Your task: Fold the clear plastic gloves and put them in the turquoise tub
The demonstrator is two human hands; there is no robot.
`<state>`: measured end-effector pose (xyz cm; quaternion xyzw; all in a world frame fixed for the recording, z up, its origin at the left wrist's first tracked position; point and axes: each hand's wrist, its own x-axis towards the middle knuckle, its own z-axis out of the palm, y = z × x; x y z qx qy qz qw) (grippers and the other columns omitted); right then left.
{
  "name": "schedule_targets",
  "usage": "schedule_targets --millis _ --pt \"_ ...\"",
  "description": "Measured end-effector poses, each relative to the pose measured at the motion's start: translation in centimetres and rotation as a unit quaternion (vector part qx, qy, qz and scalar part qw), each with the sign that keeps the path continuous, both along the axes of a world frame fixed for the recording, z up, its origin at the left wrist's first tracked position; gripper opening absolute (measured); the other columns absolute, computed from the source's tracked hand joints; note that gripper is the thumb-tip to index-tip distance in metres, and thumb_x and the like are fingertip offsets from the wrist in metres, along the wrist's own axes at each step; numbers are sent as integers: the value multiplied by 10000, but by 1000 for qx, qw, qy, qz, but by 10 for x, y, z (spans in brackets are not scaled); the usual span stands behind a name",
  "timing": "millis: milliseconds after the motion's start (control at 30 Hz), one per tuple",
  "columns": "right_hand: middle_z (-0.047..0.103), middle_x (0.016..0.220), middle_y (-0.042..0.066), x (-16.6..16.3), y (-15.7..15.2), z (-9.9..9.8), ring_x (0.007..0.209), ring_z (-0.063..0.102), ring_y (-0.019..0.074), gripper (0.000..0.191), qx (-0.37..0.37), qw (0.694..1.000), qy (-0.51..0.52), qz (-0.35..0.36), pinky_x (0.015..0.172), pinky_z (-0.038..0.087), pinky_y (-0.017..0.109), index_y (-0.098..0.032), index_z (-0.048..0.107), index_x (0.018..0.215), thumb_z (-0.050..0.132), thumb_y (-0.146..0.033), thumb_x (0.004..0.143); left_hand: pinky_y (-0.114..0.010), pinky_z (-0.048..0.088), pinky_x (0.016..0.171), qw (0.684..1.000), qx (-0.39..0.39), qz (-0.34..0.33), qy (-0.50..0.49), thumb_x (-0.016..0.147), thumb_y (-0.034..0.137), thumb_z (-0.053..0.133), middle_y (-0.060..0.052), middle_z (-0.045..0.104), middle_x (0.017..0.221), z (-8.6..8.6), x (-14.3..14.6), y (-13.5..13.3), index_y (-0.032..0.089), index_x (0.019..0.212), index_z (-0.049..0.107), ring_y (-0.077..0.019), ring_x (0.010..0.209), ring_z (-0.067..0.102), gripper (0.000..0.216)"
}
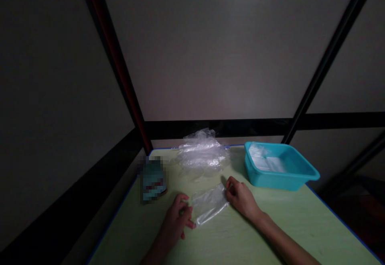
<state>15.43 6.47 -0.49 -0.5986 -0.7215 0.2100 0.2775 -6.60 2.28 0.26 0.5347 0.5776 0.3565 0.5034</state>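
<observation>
A clear plastic bag (209, 204) lies nearly flat on the table between my two hands. My right hand (239, 196) has its fingers curled in a pinch at the bag's right edge. At the opposite edge is my left hand (179, 217), its fingers loosely bent and apart. One of its fingertips reaches the bag's lower left corner; whether it presses on the plastic I cannot tell. Beyond both hands, a loose heap of clear plastic bags (203, 154) sits at the back of the table.
A turquoise plastic basin (279, 178) stands at the back right, with clear plastic (267, 162) inside. On the left lies a blurred-out greenish item (153, 180). The light green table (222, 241) has a blue edge and backs onto a pale wall (210, 76).
</observation>
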Motion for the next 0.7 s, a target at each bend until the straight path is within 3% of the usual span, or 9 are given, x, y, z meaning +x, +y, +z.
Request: schedule_targets --millis 533,700 --pt "549 559 -20 -8 -2 -3 516 507 138 105 35 997 -16 -59 459 256 204 -202 454 810 452 -144 722 -131 255 245 1000 -7 -12 -16 615 381 466 82 453 611 -2 -4 7 205 897 285 -175 468 630 379" --pt "548 566 -10 -6 -2 -3 524 520 159 113 54 997 -11 -55 460 307 222 -186 441 872 432 -253 781 -131 267 246 1000 -16 -4 -23 619 379 465 78 465 602 -3 -8 8 201 904 301 -191 483 640 374"
